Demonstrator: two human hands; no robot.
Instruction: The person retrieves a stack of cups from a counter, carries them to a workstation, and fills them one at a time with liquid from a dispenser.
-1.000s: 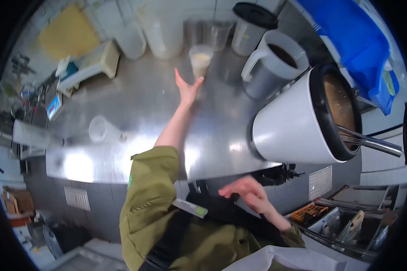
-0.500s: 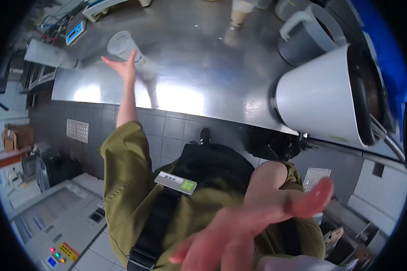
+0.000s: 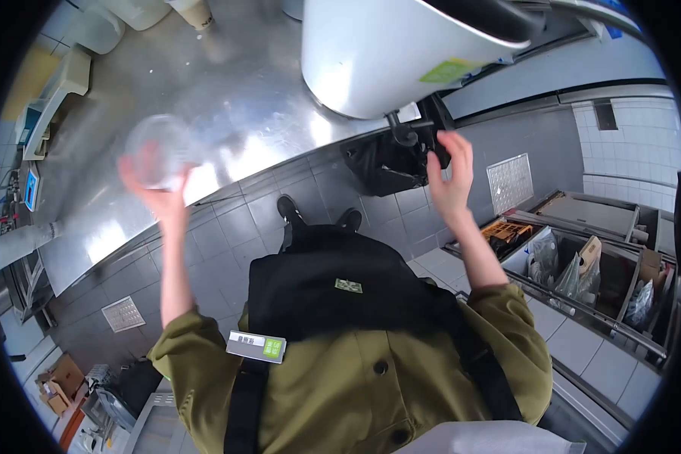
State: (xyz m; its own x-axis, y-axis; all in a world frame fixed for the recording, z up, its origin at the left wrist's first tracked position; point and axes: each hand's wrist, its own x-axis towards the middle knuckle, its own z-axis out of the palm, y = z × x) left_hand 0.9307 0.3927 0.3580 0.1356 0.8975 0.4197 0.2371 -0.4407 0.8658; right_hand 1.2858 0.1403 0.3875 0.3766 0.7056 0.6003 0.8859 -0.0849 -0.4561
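My left hand [image 3: 159, 189] is wrapped round a clear plastic cup [image 3: 168, 135], both smeared by motion, over the steel counter [image 3: 227, 83]. The fingers show through the cup's wall. On the other side, my right hand [image 3: 454, 181] holds nothing; its thumb and fingers are apart, just right of the small tap [image 3: 403, 132]. That tap sticks out low from a large white drum-shaped dispenser [image 3: 371, 57] with a green label, at the counter's edge.
A filled cup [image 3: 194, 13] stands at the counter's far side, near pale containers [image 3: 98, 29]. A small scale with a blue display [image 3: 32, 188] and a stack of cups [image 3: 19, 246] are at left. Black bag-like material [image 3: 378, 170] hangs below the tap; drawers [image 3: 567, 265] stand at right.
My view has swung right towards the dispenser. My left hand, spread beside the cup before, now has hold of it. My right hand has moved from close to the camera out to the tap.
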